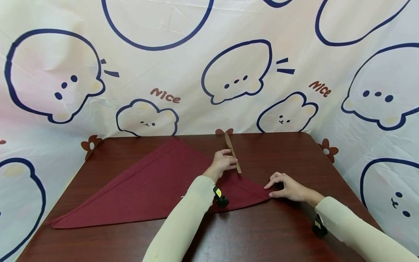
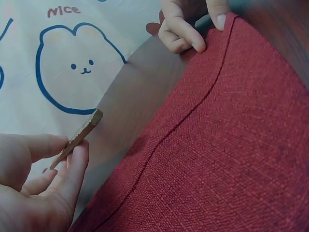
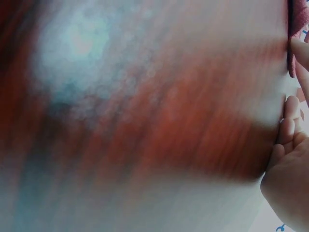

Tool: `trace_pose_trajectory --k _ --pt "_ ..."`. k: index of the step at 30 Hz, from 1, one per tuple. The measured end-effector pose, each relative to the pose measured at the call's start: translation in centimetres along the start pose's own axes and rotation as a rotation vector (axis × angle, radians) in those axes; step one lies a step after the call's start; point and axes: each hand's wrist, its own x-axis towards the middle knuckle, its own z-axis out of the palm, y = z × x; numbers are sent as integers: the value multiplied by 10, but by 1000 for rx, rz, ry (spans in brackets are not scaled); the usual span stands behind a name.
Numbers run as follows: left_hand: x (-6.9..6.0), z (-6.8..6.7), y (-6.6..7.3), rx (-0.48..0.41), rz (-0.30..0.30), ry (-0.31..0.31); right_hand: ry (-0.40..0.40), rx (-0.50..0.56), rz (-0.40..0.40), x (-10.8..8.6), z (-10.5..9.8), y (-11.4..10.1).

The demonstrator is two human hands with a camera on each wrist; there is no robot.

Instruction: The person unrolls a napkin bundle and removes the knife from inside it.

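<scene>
A dark red cloth [image 1: 140, 193], folded into a triangle with a stitched hem, lies across the brown table. Over its right part, my left hand [image 1: 222, 163] pinches a wooden knife [image 1: 228, 142] between thumb and fingers; the blade points to the back of the table. The left wrist view shows the squared handle end of this knife [image 2: 82, 133] beyond the fingertips. At the cloth's right corner, my right hand [image 1: 289, 187] pinches the edge with thumb and fingers. In the right wrist view only part of that hand [image 3: 289, 169] and a strip of cloth [image 3: 300, 17] appear.
The wooden table [image 1: 248, 236] ends at a hanging sheet [image 1: 183, 72] printed with cartoon outlines, which rises behind and at both sides. Each wrist wears a small black camera, one [image 1: 221, 198] above the cloth. Most of the right wrist view is blurred tabletop.
</scene>
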Motion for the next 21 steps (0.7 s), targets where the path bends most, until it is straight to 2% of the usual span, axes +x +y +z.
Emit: trace_pose_trajectory --k 8,15,21 --pt "5 -2 -2 56 27 5 -3 4 5 0 -1 0" --pt "5 2 -3 52 25 28 -3 -2 13 0 -1 0" --pt "3 1 -3 57 17 20 -3 10 -5 0 -1 0"
